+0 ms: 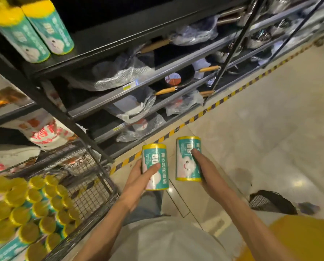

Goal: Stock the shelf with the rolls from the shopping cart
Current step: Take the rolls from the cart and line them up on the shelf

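Note:
My left hand (138,180) grips a teal roll with yellow ends (156,159), held upright over the floor. My right hand (204,170) grips a second, matching roll (185,157) just to its right. The wire shopping cart (93,178) at lower left holds several more rolls (25,208), their yellow ends facing up. On the black top shelf (119,36) at upper left stand two of the same rolls (33,29), side by side. Both held rolls are well below that shelf.
Lower shelves (157,72) hold plastic-wrapped pans with wooden handles. Yellow-black tape (223,99) runs along the shelf base on the tiled floor. A dark basket-like object (270,201) lies on the floor at right. White printed bags (44,132) sit at left behind the cart.

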